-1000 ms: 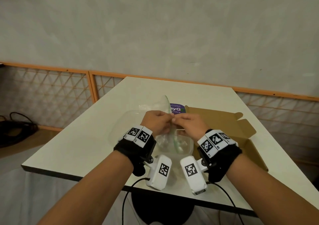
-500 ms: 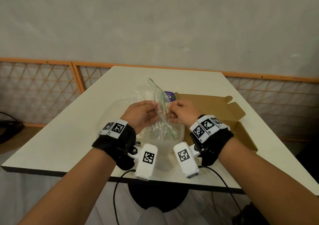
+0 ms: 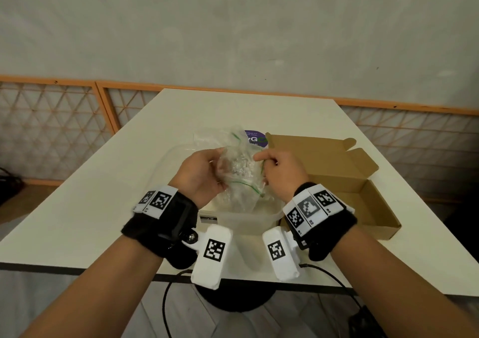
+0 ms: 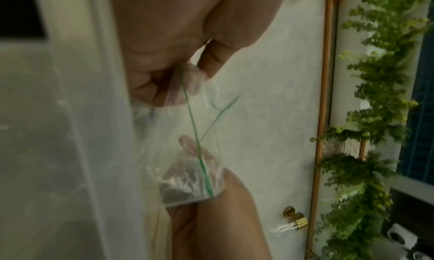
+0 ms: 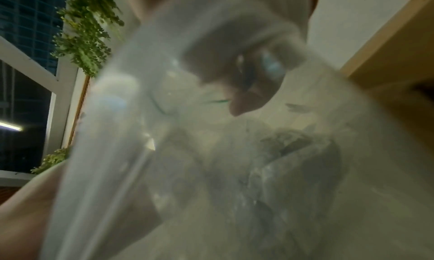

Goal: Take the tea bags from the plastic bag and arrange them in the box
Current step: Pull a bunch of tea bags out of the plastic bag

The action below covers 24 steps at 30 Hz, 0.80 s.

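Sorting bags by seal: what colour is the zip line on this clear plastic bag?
Green; the clear plastic bag's zip line shows best in the left wrist view.

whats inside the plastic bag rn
Through the clear plastic bag, held by the left hand and right hand, crinkled tea bags with dark contents show. Their number is unclear; folds and fingers cover the rest.

Plastic bag (image 3: 239, 171) held between left hand (image 3: 201, 175) and right hand (image 3: 282, 174), above a tub (image 3: 248, 217) on the bench (image 3: 77, 208). Box (image 3: 334, 182) right of tub. Lid (image 3: 255, 138) behind bag.
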Motion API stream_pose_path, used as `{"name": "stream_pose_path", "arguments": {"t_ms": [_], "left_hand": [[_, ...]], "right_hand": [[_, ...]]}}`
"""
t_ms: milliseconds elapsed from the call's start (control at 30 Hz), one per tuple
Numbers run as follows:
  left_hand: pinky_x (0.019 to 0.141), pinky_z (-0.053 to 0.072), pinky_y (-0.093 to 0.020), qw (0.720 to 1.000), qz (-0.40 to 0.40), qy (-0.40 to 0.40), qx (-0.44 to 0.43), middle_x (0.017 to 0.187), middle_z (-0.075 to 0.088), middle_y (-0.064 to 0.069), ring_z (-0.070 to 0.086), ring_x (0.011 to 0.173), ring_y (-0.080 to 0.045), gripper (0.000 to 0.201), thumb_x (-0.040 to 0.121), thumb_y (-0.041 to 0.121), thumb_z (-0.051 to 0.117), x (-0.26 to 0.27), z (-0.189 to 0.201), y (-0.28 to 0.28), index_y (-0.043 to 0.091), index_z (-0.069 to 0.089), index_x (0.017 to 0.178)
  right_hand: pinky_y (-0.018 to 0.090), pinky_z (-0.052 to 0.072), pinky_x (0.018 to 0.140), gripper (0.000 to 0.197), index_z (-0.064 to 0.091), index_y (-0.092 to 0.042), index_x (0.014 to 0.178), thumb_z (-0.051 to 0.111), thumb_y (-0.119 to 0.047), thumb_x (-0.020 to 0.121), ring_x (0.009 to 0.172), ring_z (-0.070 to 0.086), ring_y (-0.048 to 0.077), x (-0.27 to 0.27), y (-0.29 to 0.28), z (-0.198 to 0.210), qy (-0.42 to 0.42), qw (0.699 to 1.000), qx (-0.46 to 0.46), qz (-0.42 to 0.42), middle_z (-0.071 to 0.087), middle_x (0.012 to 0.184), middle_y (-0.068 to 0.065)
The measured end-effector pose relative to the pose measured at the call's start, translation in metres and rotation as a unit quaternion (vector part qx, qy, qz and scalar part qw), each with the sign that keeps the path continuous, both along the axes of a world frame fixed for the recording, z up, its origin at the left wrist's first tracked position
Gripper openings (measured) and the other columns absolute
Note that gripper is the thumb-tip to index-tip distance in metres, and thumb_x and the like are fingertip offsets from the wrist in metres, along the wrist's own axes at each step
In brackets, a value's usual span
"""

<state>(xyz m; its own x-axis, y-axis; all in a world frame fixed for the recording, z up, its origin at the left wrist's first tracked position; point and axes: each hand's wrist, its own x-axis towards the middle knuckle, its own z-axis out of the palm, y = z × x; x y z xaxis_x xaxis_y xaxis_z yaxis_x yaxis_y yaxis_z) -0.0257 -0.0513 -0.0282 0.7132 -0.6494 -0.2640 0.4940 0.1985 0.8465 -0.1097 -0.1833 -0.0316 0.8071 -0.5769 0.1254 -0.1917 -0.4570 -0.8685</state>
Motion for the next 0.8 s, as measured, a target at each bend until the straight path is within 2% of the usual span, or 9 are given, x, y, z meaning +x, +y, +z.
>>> {"name": "stream_pose_path", "arguments": {"t_ms": [133,233,333,433,533,600,700,733,800], "left_hand": [[0.057,0.043,-0.023,0.997,-0.006,-0.058,0.041,0.057,0.047,0.007,0.045,0.043,-0.006,0.014,0.092,0.023,0.057,0.005,0.001,0.006,0.017,0.059,0.079],[0.06,0.041,-0.024,0.993,-0.016,-0.09,0.073,0.065,0.053,0.008,0.048,0.054,-0.008,0.009,0.091,0.025,0.059,0.015,-0.002,0.01,0.021,0.058,0.084],[0.066,0.047,-0.028,0.999,-0.016,-0.028,0.038,0.075,0.063,0.006,0.064,0.074,-0.011,0.017,0.094,0.03,0.053,0.024,0.001,0.017,0.023,0.058,0.08],[0.059,0.052,-0.025,0.998,-0.008,0.062,-0.027,0.054,0.05,0.007,0.058,0.053,-0.007,0.039,0.098,0.035,0.044,0.027,0.005,0.025,0.02,0.054,0.063],[0.051,0.044,-0.022,0.997,-0.016,0.059,-0.042,0.049,0.032,0.006,0.034,0.042,-0.008,0.043,0.09,0.044,0.053,0.019,0.008,0.024,0.021,0.051,0.054],[0.049,0.038,-0.02,0.998,-0.002,-0.048,0.029,0.05,0.033,0.007,0.031,0.042,-0.008,0.027,0.081,0.041,0.065,0.013,0.004,0.018,0.022,0.056,0.064],[0.044,0.036,-0.018,0.978,0.057,-0.179,0.093,0.05,0.042,0.007,0.035,0.04,-0.008,0.017,0.084,0.026,0.07,0.01,-0.002,0.015,0.02,0.054,0.088],[0.045,0.038,-0.018,0.971,0.074,-0.201,0.102,0.048,0.041,0.007,0.037,0.04,-0.008,0.013,0.087,0.026,0.066,0.01,-0.003,0.015,0.019,0.055,0.086],[0.05,0.045,-0.02,0.961,0.108,-0.228,0.112,0.049,0.044,0.006,0.044,0.047,-0.01,0.019,0.092,0.03,0.059,0.01,0.0,0.016,0.017,0.058,0.079]], "right_hand": [[0.033,0.055,0.075,0.024,0.057,-0.016,0.116,0.052,-0.019,0.092,0.073,0.062,0.019,0.006,-0.003,0.002,-0.017,0.999,0.035,-0.017,0.056,0.088,-0.001],[0.041,0.051,0.089,0.056,0.047,-0.018,0.129,0.071,-0.02,0.079,0.098,0.06,0.023,0.009,0.0,0.005,0.017,0.998,0.055,0.021,0.05,0.113,0.001],[0.035,0.046,0.097,0.063,0.036,-0.021,0.14,0.059,-0.005,0.084,0.113,0.052,0.023,0.004,-0.002,0.012,0.092,0.994,-0.012,0.057,0.04,0.133,0.006],[0.026,0.039,0.097,0.06,0.035,-0.031,0.14,0.045,0.0,0.089,0.124,0.045,0.022,0.0,-0.007,0.019,0.117,0.989,-0.082,0.037,0.033,0.142,0.006],[0.028,0.049,0.087,0.062,0.041,-0.038,0.134,0.038,0.006,0.09,0.108,0.057,0.019,0.003,-0.006,0.018,0.078,0.994,-0.077,0.012,0.047,0.128,0.007],[0.027,0.055,0.068,0.059,0.049,-0.031,0.128,0.036,0.011,0.089,0.08,0.063,0.017,0.006,-0.005,0.016,0.004,0.997,0.073,-0.005,0.059,0.107,0.012],[0.02,0.043,0.044,0.049,0.055,-0.013,0.116,0.025,0.014,0.089,0.053,0.044,0.013,0.008,0.0,0.021,-0.101,0.911,0.399,-0.01,0.051,0.068,0.008],[0.019,0.039,0.042,0.047,0.055,-0.01,0.116,0.024,0.012,0.089,0.051,0.039,0.012,0.009,0.001,0.021,-0.112,0.89,0.442,-0.005,0.045,0.064,0.005],[0.02,0.032,0.042,0.041,0.055,-0.008,0.117,0.027,0.006,0.091,0.047,0.035,0.008,0.009,0.002,0.021,-0.102,0.907,0.408,0.02,0.043,0.062,0.0]]}}
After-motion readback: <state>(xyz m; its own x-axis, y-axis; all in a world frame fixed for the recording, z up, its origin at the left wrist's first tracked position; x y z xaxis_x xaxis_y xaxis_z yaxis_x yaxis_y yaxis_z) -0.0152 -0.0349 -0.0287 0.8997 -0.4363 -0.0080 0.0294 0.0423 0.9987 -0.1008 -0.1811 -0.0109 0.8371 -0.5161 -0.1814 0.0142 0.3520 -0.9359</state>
